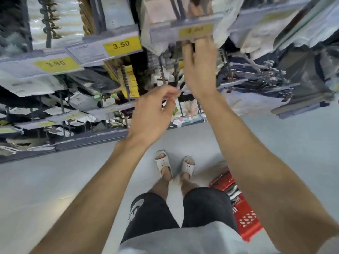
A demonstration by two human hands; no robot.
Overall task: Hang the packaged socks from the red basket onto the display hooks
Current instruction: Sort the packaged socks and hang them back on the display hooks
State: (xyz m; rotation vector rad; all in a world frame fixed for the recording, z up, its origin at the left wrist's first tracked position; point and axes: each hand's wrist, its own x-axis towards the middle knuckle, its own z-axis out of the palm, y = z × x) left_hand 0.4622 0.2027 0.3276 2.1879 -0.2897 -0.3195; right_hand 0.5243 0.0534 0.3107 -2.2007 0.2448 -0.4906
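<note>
My right hand (199, 70) is raised to the rack, seen from the back. Its fingertips are closed on the dark top of a sock package (192, 47) just under a yellow price label (195, 31) at the end of a display hook (180, 10). Most of that package is hidden behind the hand. My left hand (153, 114) is lower and to the left, thumb and forefinger pinched on a thin pale edge near the package's lower part. The red basket (246, 223) stands on the floor at my right leg, with several sock packs (233, 192) inside.
Rows of hooks full of packaged socks fill the rack ahead, with price labels 3.50 (121, 45) and 3.80 (56, 63) to the left. Dark hangered goods (266, 77) hang to the right. My feet in pale sandals (163, 165) stand on the grey floor.
</note>
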